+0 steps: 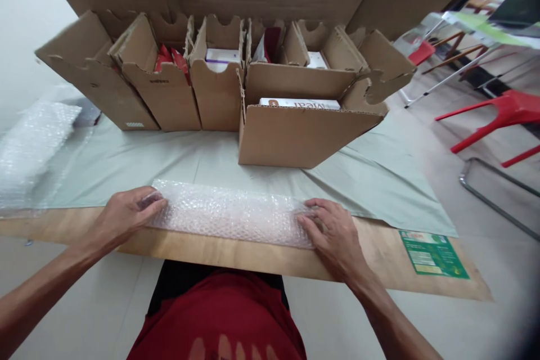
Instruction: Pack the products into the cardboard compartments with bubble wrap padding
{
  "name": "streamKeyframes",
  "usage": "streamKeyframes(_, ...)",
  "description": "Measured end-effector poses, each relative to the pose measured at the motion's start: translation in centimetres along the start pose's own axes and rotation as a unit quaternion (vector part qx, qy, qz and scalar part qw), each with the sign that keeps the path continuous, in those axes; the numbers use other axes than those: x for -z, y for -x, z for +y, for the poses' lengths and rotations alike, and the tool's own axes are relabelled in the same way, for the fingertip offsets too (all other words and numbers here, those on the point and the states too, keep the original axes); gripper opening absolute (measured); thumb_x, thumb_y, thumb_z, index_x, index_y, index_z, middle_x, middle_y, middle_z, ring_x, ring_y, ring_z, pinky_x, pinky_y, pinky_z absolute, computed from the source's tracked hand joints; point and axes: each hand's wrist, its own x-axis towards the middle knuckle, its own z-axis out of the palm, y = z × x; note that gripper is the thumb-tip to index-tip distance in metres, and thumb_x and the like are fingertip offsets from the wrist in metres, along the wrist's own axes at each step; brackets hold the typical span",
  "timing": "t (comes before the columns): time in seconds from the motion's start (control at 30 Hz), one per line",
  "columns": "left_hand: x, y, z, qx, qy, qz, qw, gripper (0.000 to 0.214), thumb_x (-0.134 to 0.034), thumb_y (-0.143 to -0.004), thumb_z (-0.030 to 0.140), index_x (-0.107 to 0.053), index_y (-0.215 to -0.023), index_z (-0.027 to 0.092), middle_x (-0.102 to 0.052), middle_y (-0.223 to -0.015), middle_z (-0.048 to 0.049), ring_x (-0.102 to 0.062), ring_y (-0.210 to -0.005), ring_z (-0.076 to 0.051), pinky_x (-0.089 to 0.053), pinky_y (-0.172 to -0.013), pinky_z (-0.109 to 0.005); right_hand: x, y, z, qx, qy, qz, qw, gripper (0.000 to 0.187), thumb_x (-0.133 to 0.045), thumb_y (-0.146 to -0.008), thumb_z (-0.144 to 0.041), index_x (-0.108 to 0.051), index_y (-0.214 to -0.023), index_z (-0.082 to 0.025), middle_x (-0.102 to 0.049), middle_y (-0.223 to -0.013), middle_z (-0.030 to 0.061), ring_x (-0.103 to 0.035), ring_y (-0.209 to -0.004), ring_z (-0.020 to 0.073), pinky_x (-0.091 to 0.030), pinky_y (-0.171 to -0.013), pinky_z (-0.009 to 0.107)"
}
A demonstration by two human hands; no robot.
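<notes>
A long bundle wrapped in clear bubble wrap (230, 212) lies across the near edge of the table. My left hand (126, 214) grips its left end, fingers curled round the wrap. My right hand (333, 233) presses on the right end with its fingers together and bent onto the wrap. What is inside the wrap is hidden.
Several open cardboard boxes (295, 135) stand in a row behind, some with white and red packs inside, on a pale green sheet (379, 180). A bubble wrap roll (29, 146) lies far left. A green leaflet (432, 253) is on the wooden board. Red chairs (498, 118) stand right.
</notes>
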Motion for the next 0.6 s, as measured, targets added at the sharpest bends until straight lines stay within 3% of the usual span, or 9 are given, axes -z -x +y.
streamKeyframes(0.1,-0.9,-0.6,-1.0,-0.009,-0.069,0.024,0.997,0.039,-0.056,-0.087,0.052,-0.066,-0.112,0.024,-0.073,-0.102,-0.0041,-0.069,-0.089,-0.026,-0.053,-0.078,-0.035,-1.1,-0.8,0.8,0.007,0.057,-0.032,0.998,0.034,-0.055,-0.101,-0.045,-0.067,-0.114,-0.016,-0.069,-0.127,0.0176,-0.065,-0.114,0.0377,-0.053,-0.085,0.052)
streamKeyframes(0.17,-1.2,-0.9,-1.7,0.003,-0.103,0.03,0.994,0.049,-0.057,-0.086,0.056,-0.062,-0.121,0.022,-0.069,-0.105,-0.0085,-0.068,-0.093,-0.03,-0.053,-0.078,-0.039,-1.4,-1.1,1.3,0.012,0.063,-0.053,0.997,0.042,-0.057,-0.099,-0.047,-0.063,-0.126,-0.015,-0.065,-0.137,0.0197,-0.062,-0.12,0.0396,-0.053,-0.087,0.053)
streamKeyframes(0.3,-1.5,-1.1,-2.0,0.001,-0.079,-0.008,0.997,0.035,-0.055,-0.082,0.057,-0.066,-0.085,0.024,-0.067,-0.092,-0.01,-0.066,-0.085,-0.03,-0.053,-0.075,-0.043,-1.4,-1.6,1.2,0.032,0.002,-0.055,0.998,0.02,-0.057,-0.099,-0.039,-0.065,-0.096,-0.021,-0.066,-0.136,0.0161,-0.063,-0.122,0.0369,-0.052,-0.089,0.051)
streamKeyframes(0.37,-1.2,-0.9,-1.5,-0.018,-0.055,0.01,0.998,0.032,-0.053,-0.082,0.055,-0.062,-0.074,0.025,-0.068,-0.093,-0.0106,-0.066,-0.091,-0.031,-0.053,-0.077,-0.044,-0.8,-1.5,0.5,0.041,-0.05,-0.035,0.997,0.017,-0.058,-0.099,-0.032,-0.06,-0.085,-0.023,-0.071,-0.127,0.0126,-0.067,-0.116,0.0323,-0.054,-0.088,0.047)
streamKeyframes(0.47,0.7,-0.6,-0.3,-0.01,-0.016,0.051,0.999,0.031,-0.053,-0.083,0.054,-0.06,-0.077,0.024,-0.071,-0.104,-0.0095,-0.067,-0.092,-0.028,-0.053,-0.07,-0.037,0.6,-0.7,-1.5,0.017,-0.14,-0.018,0.99,0.01,-0.061,-0.098,-0.024,-0.058,-0.089,-0.025,-0.076,-0.097,0.0043,-0.074,-0.088,0.0215,-0.058,-0.076,0.034)
streamKeyframes(0.53,2.6,-1.2,0.8,0.003,-0.016,0.063,0.998,0.031,-0.052,-0.086,0.053,-0.061,-0.085,0.023,-0.072,-0.099,-0.0047,-0.068,-0.083,-0.022,-0.053,-0.069,-0.032,1.3,0.5,-3.3,-0.022,-0.185,-0.023,0.982,0.006,-0.063,-0.097,-0.026,-0.061,-0.103,-0.026,-0.075,-0.092,0.0027,-0.075,-0.08,0.0191,-0.06,-0.071,0.028)
streamKeyframes(0.6,4.2,-3.1,2.2,-0.024,-0.052,0.08,0.995,0.031,-0.048,-0.092,0.046,-0.063,-0.1,0.02,-0.072,-0.095,-0.001,-0.068,-0.084,-0.019,-0.053,-0.081,-0.034,1.1,2.0,-5.6,-0.06,-0.236,-0.057,0.968,0.032,-0.063,-0.098,-0.03,-0.059,-0.129,-0.026,-0.077,-0.103,0.0057,-0.076,-0.083,0.0201,-0.063,-0.071,0.027)
